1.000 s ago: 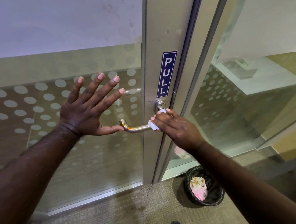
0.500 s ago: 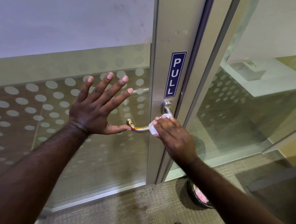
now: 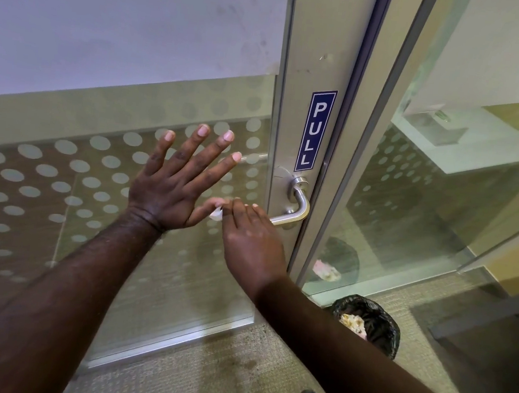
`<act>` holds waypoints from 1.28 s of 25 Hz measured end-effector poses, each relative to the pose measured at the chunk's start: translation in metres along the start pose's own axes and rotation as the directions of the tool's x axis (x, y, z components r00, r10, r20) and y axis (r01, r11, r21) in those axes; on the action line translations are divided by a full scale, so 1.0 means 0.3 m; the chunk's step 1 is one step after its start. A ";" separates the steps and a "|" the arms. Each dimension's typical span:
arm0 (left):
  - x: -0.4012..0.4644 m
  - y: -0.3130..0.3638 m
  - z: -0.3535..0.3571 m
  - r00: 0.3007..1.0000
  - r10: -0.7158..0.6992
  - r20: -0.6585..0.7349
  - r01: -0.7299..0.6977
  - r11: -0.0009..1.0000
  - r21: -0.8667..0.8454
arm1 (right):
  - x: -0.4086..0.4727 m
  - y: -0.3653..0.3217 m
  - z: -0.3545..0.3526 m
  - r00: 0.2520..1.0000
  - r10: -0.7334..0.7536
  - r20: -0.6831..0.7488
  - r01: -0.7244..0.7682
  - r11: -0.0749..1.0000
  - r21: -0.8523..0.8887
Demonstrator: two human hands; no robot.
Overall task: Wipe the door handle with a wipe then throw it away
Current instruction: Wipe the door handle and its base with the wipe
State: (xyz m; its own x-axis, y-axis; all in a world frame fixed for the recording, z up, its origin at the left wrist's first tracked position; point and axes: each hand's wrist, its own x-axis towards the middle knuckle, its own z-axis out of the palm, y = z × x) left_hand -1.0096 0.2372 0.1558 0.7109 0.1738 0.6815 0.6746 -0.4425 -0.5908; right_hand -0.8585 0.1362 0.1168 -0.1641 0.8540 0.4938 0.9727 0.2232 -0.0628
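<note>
Glass door (image 3: 202, 62) (signed "PULL" (image 3: 315, 131)): left hand (image 3: 176, 184) splayed flat, right hand (image 3: 250, 237) fingers gripping wipe (image 3: 216, 214) on handle (image 3: 295, 213).

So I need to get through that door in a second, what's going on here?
A person is wiping the door handle. The right hand is closed over the handle's free end with a white wipe showing at the fingertips, while the left hand is spread flat against the glass door. The bend of the handle near the PULL sign is uncovered. A black-lined bin stands on the floor to the right; the wipe isn't thrown away yet.
</note>
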 end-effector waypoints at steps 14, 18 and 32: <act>-0.007 0.007 0.019 0.997 0.021 -0.075 -0.022 1.000 -0.009 | 0.110 0.004 -0.095 0.877 -0.346 0.332 0.396 0.913 -0.095; -0.003 0.004 0.015 0.996 0.018 -0.082 -0.020 1.000 -0.020 | 0.047 0.052 -0.020 0.919 -0.362 0.159 0.367 0.930 -0.008; -0.002 0.003 0.001 0.999 0.000 -0.047 -0.003 0.998 -0.056 | -0.073 0.434 -0.033 0.863 -0.488 -0.130 0.501 0.860 0.100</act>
State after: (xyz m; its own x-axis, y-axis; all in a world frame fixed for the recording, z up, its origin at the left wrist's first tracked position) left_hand -1.0094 0.2370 0.1546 0.7007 0.1324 0.7011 0.6607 -0.4914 -0.5675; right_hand -0.7267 0.1420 0.1063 -0.5946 0.5674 0.5696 0.7380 0.6663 0.1067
